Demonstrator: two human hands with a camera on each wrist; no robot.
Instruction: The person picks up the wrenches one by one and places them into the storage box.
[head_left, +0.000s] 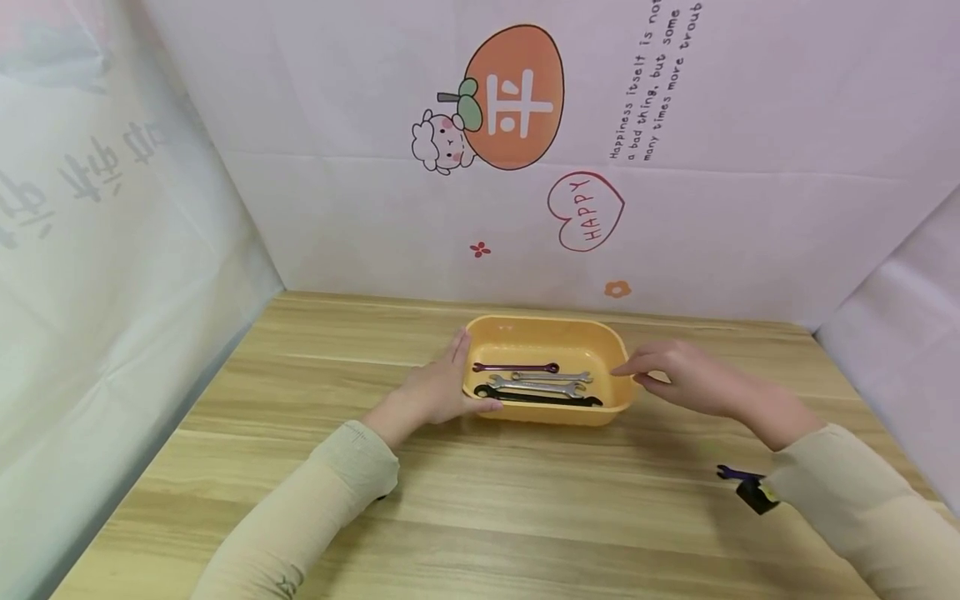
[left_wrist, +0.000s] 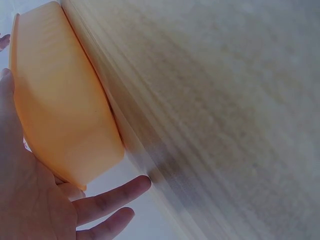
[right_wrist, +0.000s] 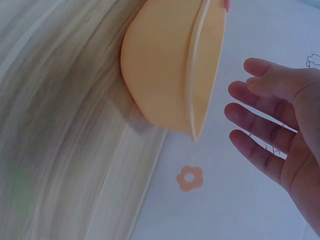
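Observation:
A yellow plastic basin [head_left: 555, 414] stands on the wooden table near the back wall. Inside lie a purple wrench [head_left: 516, 367], two silver wrenches [head_left: 536, 387] and a long black wrench [head_left: 543, 398] along the near side. My left hand [head_left: 442, 383] holds the basin's left end, its thumb over the near rim. Two of its fingers stick out apart from the basin in the left wrist view. My right hand [head_left: 686, 377] hovers at the right rim, fingers loosely bent and holding nothing; the right wrist view shows a gap between fingertips [right_wrist: 237, 112] and basin.
A blue-purple wrench [head_left: 738, 473] lies on the table [head_left: 525, 508] at the right, partly hidden by the right sleeve. Beside that sleeve shows a small black block [head_left: 756, 495]. A printed white cloth [head_left: 360, 225] hangs behind the table, with more cloth at both sides.

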